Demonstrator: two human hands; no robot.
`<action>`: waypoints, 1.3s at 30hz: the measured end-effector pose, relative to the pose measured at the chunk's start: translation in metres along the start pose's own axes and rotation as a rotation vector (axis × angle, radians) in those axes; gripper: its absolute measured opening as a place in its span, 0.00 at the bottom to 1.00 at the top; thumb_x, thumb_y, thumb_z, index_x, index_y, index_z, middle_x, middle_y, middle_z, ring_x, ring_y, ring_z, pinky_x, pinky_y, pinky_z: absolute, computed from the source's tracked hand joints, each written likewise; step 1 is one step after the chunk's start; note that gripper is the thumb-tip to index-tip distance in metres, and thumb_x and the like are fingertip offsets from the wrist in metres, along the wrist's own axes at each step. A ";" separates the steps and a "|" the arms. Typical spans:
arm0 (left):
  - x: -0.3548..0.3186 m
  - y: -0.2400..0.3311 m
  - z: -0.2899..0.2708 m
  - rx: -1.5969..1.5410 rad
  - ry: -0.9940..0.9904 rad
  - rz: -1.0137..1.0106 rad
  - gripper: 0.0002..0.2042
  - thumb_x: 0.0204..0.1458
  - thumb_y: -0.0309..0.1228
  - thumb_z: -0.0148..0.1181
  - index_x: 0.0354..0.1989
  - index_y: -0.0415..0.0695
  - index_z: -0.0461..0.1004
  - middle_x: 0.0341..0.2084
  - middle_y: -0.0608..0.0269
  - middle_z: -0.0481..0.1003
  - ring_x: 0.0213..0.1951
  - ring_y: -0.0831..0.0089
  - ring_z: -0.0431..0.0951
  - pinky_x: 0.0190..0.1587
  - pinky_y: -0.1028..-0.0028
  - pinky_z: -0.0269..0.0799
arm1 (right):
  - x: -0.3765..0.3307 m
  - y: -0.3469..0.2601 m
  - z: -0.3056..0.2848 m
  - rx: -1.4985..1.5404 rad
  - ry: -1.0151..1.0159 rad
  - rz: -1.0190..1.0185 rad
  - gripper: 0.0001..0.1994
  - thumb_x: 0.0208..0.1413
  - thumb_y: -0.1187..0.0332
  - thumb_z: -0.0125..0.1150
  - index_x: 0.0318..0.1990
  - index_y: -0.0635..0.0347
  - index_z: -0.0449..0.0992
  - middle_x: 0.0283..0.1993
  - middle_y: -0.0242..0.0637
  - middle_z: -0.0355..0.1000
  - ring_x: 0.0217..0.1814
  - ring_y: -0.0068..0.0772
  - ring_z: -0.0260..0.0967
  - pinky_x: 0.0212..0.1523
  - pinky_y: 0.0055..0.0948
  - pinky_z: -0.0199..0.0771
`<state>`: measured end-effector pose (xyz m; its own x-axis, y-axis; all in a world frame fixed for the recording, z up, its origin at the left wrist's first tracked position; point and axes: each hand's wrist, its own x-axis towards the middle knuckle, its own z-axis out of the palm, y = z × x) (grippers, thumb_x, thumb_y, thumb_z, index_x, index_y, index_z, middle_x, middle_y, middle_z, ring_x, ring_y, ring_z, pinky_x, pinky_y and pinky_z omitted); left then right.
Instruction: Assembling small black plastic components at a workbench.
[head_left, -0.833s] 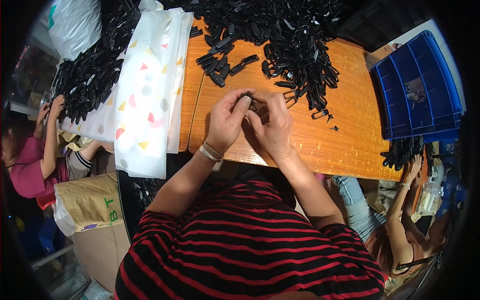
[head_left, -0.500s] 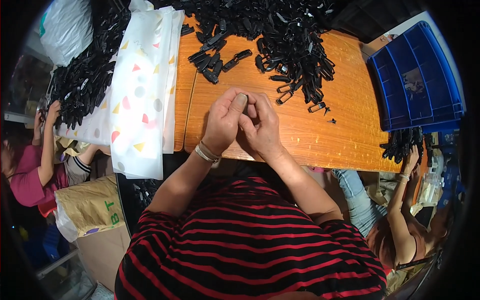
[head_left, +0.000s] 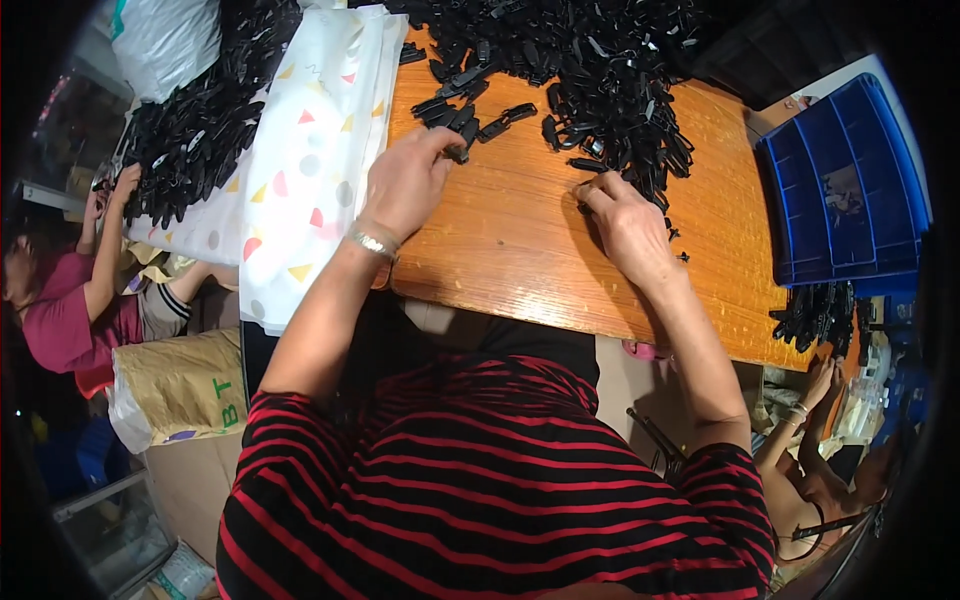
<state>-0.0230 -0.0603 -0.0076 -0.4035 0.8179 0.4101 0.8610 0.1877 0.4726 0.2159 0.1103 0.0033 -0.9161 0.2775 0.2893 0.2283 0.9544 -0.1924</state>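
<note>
Now the left hand is pinching a black clip at the near edge of the far pile on the bench, while the right hand, fingers curled, is touching clips further right.

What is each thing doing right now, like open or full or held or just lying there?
Left hand: fingertips on a black clip at the heap's edge.
Right hand: flat on the table, fingertips touching a clip.
Pile of black clips: loose, heaped across the table.
Blue crate: open, mostly bare inside.
Patterned sheet: folded, hanging over the table's edge.
</note>
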 end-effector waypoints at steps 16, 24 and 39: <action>-0.005 -0.006 0.016 -0.439 -0.056 -0.106 0.09 0.50 0.24 0.64 0.37 0.40 0.71 0.27 0.66 0.74 0.31 0.72 0.75 0.32 0.72 0.70 | 0.015 -0.027 0.020 0.711 0.227 0.306 0.09 0.52 0.82 0.61 0.40 0.64 0.73 0.40 0.30 0.71 0.36 0.14 0.69 0.34 0.18 0.72; -0.023 0.044 0.023 -1.423 -0.038 -0.489 0.12 0.57 0.26 0.58 0.50 0.39 0.71 0.26 0.68 0.76 0.23 0.87 0.70 0.22 0.88 0.59 | 0.019 -0.079 0.038 1.055 0.314 0.350 0.14 0.55 0.80 0.62 0.49 0.66 0.73 0.38 0.32 0.73 0.39 0.18 0.71 0.39 0.19 0.74; -0.027 0.055 0.007 -1.173 -0.041 -0.304 0.12 0.57 0.23 0.58 0.49 0.35 0.74 0.35 0.67 0.77 0.36 0.83 0.74 0.39 0.82 0.72 | 0.024 -0.079 0.027 0.754 0.413 0.204 0.11 0.50 0.77 0.66 0.42 0.65 0.77 0.36 0.35 0.71 0.32 0.21 0.72 0.29 0.19 0.73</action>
<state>0.0370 -0.0679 0.0014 -0.5121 0.8466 0.1450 -0.0792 -0.2147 0.9735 0.1665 0.0383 0.0004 -0.6557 0.5910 0.4698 -0.0376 0.5959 -0.8022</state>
